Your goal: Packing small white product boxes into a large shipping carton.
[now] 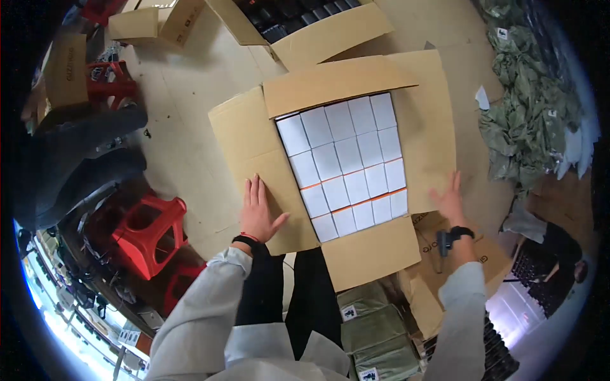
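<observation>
A large cardboard carton [368, 254] stands before me with all its flaps spread outward. Rows of small white boxes [348, 155] fill it edge to edge, some with orange edges showing between the nearer rows. My left hand [257, 213] lies flat on the left flap [244, 136], fingers stretched and thumb apart. On the other side, my right hand [450, 200] is at the outer edge of the right flap [429, 140], with its fingers spread. Neither hand grips anything. A dark band with a small device [450, 239] is on my right wrist.
Beyond the carton, another open carton [330, 35] holds black items. Red stools [152, 232] stand at the left. Olive-green bags [524, 95] pile up at the right, and more green packs [378, 324] lie near my legs. A person [562, 247] is at the far right.
</observation>
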The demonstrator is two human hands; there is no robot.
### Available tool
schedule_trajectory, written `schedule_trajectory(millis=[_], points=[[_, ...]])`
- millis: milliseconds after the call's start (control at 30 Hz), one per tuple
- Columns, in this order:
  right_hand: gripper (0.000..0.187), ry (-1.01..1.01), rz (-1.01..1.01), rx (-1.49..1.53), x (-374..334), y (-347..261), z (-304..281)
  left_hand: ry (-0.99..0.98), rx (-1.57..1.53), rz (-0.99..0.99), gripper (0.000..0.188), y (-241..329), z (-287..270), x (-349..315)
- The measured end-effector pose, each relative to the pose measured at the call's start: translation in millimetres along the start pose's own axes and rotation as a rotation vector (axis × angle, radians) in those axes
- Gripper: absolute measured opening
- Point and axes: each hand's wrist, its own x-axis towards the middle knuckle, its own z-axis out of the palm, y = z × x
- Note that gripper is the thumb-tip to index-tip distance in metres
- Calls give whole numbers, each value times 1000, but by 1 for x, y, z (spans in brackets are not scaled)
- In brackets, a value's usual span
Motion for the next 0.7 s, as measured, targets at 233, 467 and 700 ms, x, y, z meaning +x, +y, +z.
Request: schedule_trajectory(millis=[233,467,700], points=[[94,-381,151,748,44,-12,132,208,-923,-414,95,38,93,79],[90,-542,170,798,38,-47,130,200,-999,-527,74,12,106,76],[67,188,-519,295,25,-152,52,480,-646,-726,71,87,110,39]])
